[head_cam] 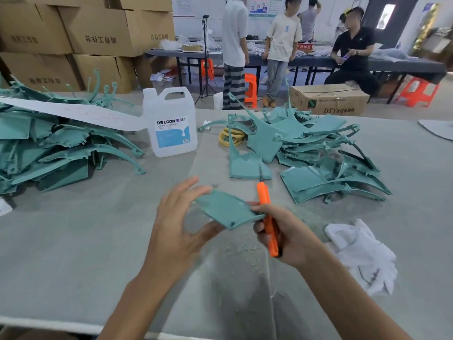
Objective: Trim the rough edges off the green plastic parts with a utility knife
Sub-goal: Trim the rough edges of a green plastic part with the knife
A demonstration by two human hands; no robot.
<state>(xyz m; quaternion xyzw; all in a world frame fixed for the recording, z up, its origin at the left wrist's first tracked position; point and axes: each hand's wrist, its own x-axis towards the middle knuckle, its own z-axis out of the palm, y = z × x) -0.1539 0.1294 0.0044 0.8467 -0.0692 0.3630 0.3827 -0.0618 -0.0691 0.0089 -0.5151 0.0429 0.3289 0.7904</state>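
Green part (pixel 225 208) held, orange knife (pixel 263 195) gripped

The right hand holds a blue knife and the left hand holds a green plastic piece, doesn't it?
Not quite. The head view shows the utility knife in the right hand is orange, not blue. The left hand does hold the green plastic part.

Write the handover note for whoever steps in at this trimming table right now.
Left hand: pinches a flat green part by its edges, above the table.
Right hand: grips the orange utility knife, blade pointing away, with a fingertip against the part's right edge.
Things: more green parts lie in a left pile and a right pile; I cannot tell which pile is trimmed.
Done: shavings on the table suggest some trimming.
Left: finish this part, then the rest.
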